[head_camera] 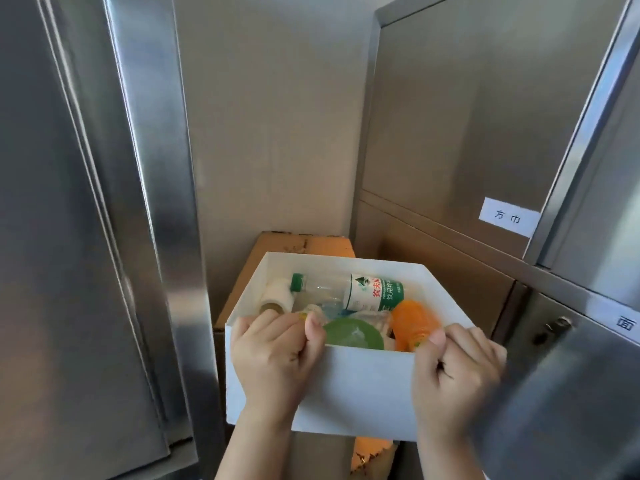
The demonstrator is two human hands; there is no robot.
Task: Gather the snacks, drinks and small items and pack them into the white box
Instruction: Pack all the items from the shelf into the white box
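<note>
I hold the white box [363, 386] by its near wall. My left hand [273, 362] grips the rim at the left corner, thumb inside. My right hand [457, 372] grips the rim at the right, thumb inside too. Inside the box a clear water bottle [349, 292] with a green cap and green-white label lies on its side at the back. An orange ribbed bottle [414, 323] lies at the right. A green round lid [353, 336] sits near the front, and a white roll [277, 296] stands at the back left. The box hangs over a brown cardboard carton [294, 244].
A steel cabinet door [86, 220] stands open on the left. Steel cabinets [467, 116] with white paper labels [507, 216] fill the right, and another steel door [571, 393] juts in at the lower right. A beige wall [270, 116] closes the gap behind the carton.
</note>
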